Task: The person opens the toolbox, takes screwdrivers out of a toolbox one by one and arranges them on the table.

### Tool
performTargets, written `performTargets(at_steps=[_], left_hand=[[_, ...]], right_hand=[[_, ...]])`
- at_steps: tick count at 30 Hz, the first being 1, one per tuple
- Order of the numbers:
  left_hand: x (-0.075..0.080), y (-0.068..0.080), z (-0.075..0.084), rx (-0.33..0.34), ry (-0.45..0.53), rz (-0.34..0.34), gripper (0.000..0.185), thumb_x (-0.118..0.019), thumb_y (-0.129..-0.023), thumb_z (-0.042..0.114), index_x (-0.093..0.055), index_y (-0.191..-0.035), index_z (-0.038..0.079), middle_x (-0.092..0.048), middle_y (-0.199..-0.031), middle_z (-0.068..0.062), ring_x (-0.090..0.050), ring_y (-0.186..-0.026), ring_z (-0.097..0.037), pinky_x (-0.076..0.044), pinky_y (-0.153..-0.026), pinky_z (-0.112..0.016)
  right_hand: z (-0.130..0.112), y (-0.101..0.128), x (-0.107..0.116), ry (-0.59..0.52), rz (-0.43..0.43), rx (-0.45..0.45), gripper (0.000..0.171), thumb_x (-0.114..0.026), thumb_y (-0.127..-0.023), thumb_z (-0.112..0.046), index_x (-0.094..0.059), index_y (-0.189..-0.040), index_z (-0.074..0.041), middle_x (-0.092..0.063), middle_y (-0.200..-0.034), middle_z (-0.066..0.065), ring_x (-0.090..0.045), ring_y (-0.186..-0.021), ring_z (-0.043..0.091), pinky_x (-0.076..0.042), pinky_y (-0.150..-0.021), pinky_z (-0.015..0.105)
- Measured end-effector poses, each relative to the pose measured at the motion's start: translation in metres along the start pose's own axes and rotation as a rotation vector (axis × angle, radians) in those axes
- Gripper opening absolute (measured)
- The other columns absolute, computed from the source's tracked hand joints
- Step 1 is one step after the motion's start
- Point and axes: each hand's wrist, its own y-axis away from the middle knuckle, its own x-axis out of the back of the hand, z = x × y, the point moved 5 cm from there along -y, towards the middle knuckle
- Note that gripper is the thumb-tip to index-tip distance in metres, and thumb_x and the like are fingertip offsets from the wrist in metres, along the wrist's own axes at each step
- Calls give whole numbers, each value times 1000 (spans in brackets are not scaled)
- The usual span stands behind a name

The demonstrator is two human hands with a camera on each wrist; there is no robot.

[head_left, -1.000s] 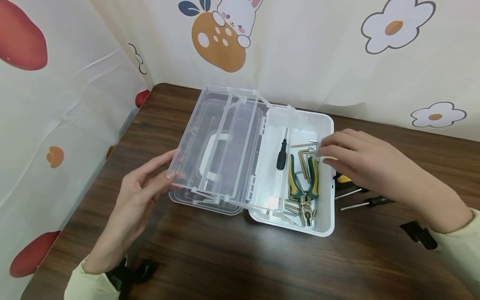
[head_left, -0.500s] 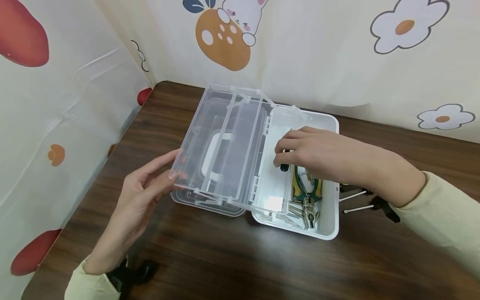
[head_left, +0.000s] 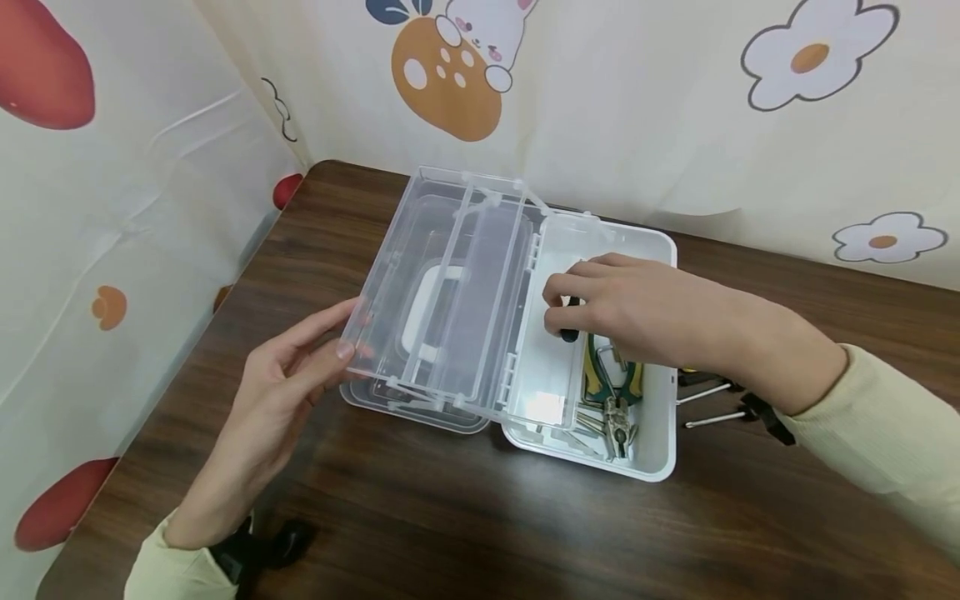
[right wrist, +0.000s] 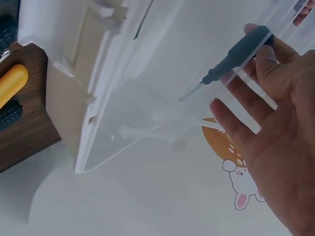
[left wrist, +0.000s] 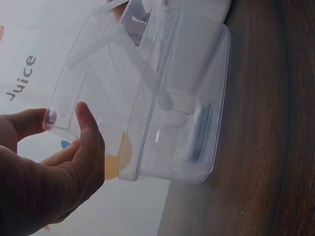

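Note:
My left hand [head_left: 281,392] pinches the near left corner of a clear plastic tray [head_left: 386,296] that folds out over the open lid [head_left: 416,417] of a white toolbox [head_left: 663,425]. In the left wrist view, thumb and fingers sit at the edge of that clear tray [left wrist: 101,59]. My right hand [head_left: 637,304] reaches over the box and grips a black screwdriver [head_left: 570,335] by its handle. The right wrist view shows the screwdriver [right wrist: 241,51] with its shaft pointing away from the fingers. Green-and-yellow pliers [head_left: 617,412] lie in the box, partly hidden by the right hand.
Several hex keys and metal pieces [head_left: 588,425] lie around the pliers. Right of the box, screwdrivers [head_left: 716,419] rest on the dark wooden table [head_left: 480,533]; a yellow handle [right wrist: 14,83] is beside them. A printed curtain [head_left: 637,108] hangs behind.
My right hand has moved left from the box's right rim to the screwdriver and taken hold of its handle. The left hand keeps its grip on the clear tray.

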Motion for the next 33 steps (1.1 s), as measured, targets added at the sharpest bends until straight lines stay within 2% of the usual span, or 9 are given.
performTargets(at_steps=[8, 12, 16, 19, 24, 28, 33], left_hand=[[0, 1, 0, -3, 7, 3, 45, -60, -104, 4, -56, -149, 4, -78, -108, -5, -75, -96, -11, -62, -86, -24], [0, 1, 0, -3, 1, 4, 45, -60, -104, 4, -56, -148, 4, -77, -112, -7, -75, -96, -10, -62, -87, -25], [0, 0, 0, -7, -3, 1, 45, -61, -104, 4, -56, -148, 4, -74, -121, -11, -75, -97, -10, -62, -86, -25], [-1, -1, 1, -8, -2, -1, 45, -61, -104, 4, -55, -148, 3, -73, -122, -11, -75, -97, -10, -62, -86, -25], [-2, -1, 2, -12, 0, -5, 45, -61, -104, 4, -55, -149, 3, -73, -123, -11, -75, -97, -10, -63, -86, -25], [-2, -1, 2, -19, 4, -5, 45, -60, -104, 4, -55, -149, 3, -71, -126, -9, -75, -97, -10, -62, -86, -25], [-1, 0, 2, -18, 6, -5, 45, -60, -104, 3, -55, -149, 3, -70, -129, -6, -74, -98, -9, -62, -86, -24]], right_hand=[[-5, 0, -1, 80, 18, 51, 61, -77, -67, 16, -64, -112, -22, -63, -115, -1, -59, -110, 25, -51, -99, 44], [-8, 3, 3, 130, 55, 71, 64, -80, -66, 12, -62, -115, -24, -60, -114, 1, -57, -107, 25, -49, -94, 42], [-6, 12, 6, 137, 77, 40, 61, -71, -72, 15, -62, -117, -25, -60, -112, 2, -56, -103, 24, -47, -89, 41], [-3, 25, 5, 118, 83, -10, 65, -63, -73, 21, -64, -119, -26, -60, -113, 1, -56, -102, 23, -47, -86, 41], [2, 52, 2, 74, 131, -59, 74, -70, -66, 22, -65, -125, -23, -62, -115, 1, -57, -101, 23, -49, -82, 42], [6, 78, -4, 73, 157, -81, 81, -68, -60, 24, -64, -129, -19, -61, -117, 3, -56, -99, 22, -48, -77, 41], [11, 109, -15, 68, 178, -164, 85, -73, -54, 23, -65, -127, -19, -62, -115, 3, -58, -93, 22, -51, -76, 42]])
